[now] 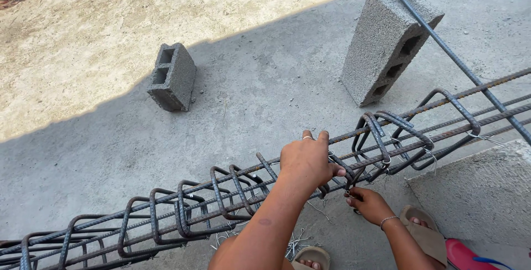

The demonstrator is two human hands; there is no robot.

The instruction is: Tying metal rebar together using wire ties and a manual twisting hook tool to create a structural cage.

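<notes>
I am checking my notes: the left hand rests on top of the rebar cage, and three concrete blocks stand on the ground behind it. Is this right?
Not quite. The head view shows two hollow concrete blocks behind the rebar cage, not three: a small block and a large block. The left hand does rest on top of the cage.
</notes>
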